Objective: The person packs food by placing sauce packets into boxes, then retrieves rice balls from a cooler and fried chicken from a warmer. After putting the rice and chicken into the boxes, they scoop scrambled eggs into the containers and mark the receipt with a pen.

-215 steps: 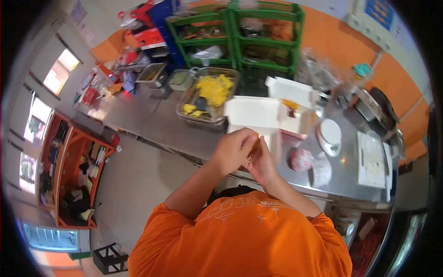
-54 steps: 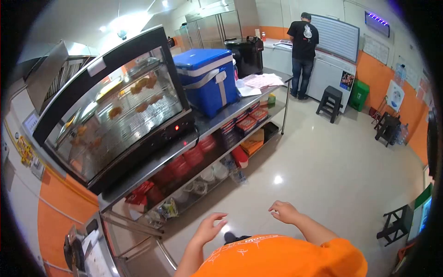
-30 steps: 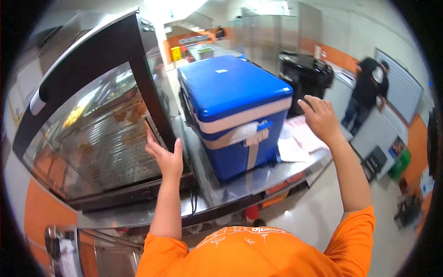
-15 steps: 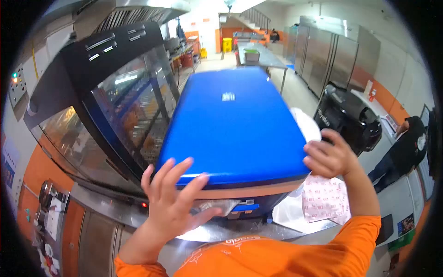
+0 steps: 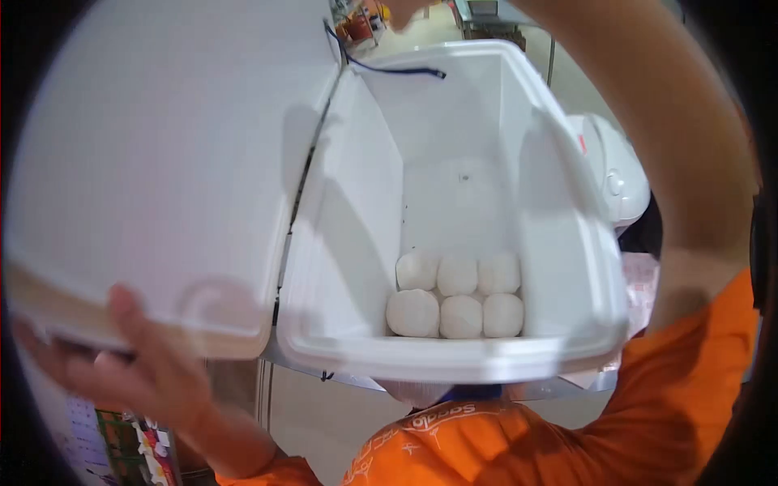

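Note:
A white-lined cooler box (image 5: 567, 356) stands in front of me with its lid (image 5: 178, 162) swung up to the left on its hinge. My left hand (image 5: 154, 364) grips the lid's near lower edge, thumb on the white inner face and fingers round the outer side. Across the top right reaches my right arm; only part of my right hand (image 5: 403, 11) shows at the upper frame edge, its fingers cut off and blurred. Several round white balls, like dough balls (image 5: 460, 316), lie in two rows at the near end of the cooler's floor. A dark blue strap (image 5: 401, 70) hangs over the far rim.
Right of the cooler is a white rounded appliance (image 5: 612, 174). Printed pink paper (image 5: 640, 279) lies close to the cooler's right side. Beyond the far rim a metal table (image 5: 486, 14) stands on the pale floor.
The blue lid, shut before, is now raised and tipped left, showing the white balls inside. My left hand has moved left with its edge; my right hand has gone up to the far side.

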A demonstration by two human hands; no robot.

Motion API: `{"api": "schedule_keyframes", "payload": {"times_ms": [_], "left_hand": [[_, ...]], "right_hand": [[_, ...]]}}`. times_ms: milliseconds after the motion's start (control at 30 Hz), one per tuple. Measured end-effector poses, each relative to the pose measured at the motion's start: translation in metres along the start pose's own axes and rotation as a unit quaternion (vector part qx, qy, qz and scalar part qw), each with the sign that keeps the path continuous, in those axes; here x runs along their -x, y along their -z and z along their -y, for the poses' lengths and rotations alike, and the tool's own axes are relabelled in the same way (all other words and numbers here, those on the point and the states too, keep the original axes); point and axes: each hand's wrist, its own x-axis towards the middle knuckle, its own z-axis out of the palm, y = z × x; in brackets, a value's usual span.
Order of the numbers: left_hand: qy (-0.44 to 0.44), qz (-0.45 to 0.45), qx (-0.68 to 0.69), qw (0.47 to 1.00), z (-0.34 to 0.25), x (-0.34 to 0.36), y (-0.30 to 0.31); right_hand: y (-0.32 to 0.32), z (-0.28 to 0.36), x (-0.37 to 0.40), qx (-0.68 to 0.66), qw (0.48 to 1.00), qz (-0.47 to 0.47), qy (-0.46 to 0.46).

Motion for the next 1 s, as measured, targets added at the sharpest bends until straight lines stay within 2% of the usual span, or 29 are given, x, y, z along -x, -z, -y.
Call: {"api": "schedule_keyframes", "payload": {"times_ms": [100, 167, 200, 233, 267, 300, 333, 400, 433, 533, 633, 733, 833, 933, 1000], "left_hand": [[0.226, -0.093, 0.045, 0.969, -0.001, 0.002, -0.007], [0.333, -0.192, 0.121, 0.915, -0.042, -0.039, -0.012], [0.385, -0.246, 0.156, 0.876, -0.06, -0.056, -0.014], [0.333, -0.234, 0.13, 0.904, -0.051, -0.051, -0.016], [0.279, -0.223, 0.104, 0.928, -0.041, -0.046, -0.018], [0.108, -0.136, 0.021, 0.985, -0.004, -0.017, -0.012], [0.045, -0.118, 0.023, 0.992, 0.012, -0.001, -0.009], [0.022, -0.12, 0.053, 0.991, 0.019, 0.019, -0.005], [0.017, -0.121, 0.065, 0.99, 0.022, 0.025, -0.001], [0.005, -0.115, 0.087, 0.989, 0.027, 0.04, 0.008], [-0.001, -0.104, 0.107, 0.989, 0.027, 0.05, 0.018], [0.001, -0.079, 0.14, 0.987, 0.021, 0.059, 0.028], [0.085, 0.011, 0.212, 0.973, 0.01, 0.072, 0.044], [0.179, 0.107, 0.285, 0.935, 0.001, 0.097, 0.058], [0.242, 0.172, 0.332, 0.896, -0.003, 0.107, 0.062]], "right_hand": [[-0.046, 0.071, -0.011, 0.033, 0.975, 0.179, 0.128], [-0.07, 0.115, -0.009, 0.063, 0.93, 0.288, 0.22], [-0.088, 0.131, -0.001, 0.006, 0.938, 0.269, 0.221], [-0.126, 0.15, -0.011, -0.09, 0.91, 0.295, 0.278], [-0.161, 0.172, -0.008, -0.18, 0.889, 0.306, 0.29], [-0.181, 0.19, 0.001, -0.219, 0.865, 0.336, 0.301], [-0.199, 0.207, 0.01, -0.272, 0.829, 0.376, 0.313], [-0.208, 0.23, 0.029, -0.371, 0.761, 0.433, 0.309], [-0.204, 0.242, 0.041, -0.419, 0.732, 0.449, 0.295], [-0.194, 0.267, 0.07, -0.474, 0.743, 0.428, 0.199], [-0.186, 0.269, 0.079, -0.524, 0.731, 0.406, 0.162], [-0.183, 0.268, 0.072, -0.543, 0.684, 0.468, 0.135], [-0.18, 0.269, 0.067, -0.503, 0.724, 0.431, 0.193], [-0.161, 0.256, 0.039, -0.392, 0.724, 0.449, 0.347], [-0.126, 0.218, 0.017, -0.331, 0.72, 0.459, 0.401]]}}
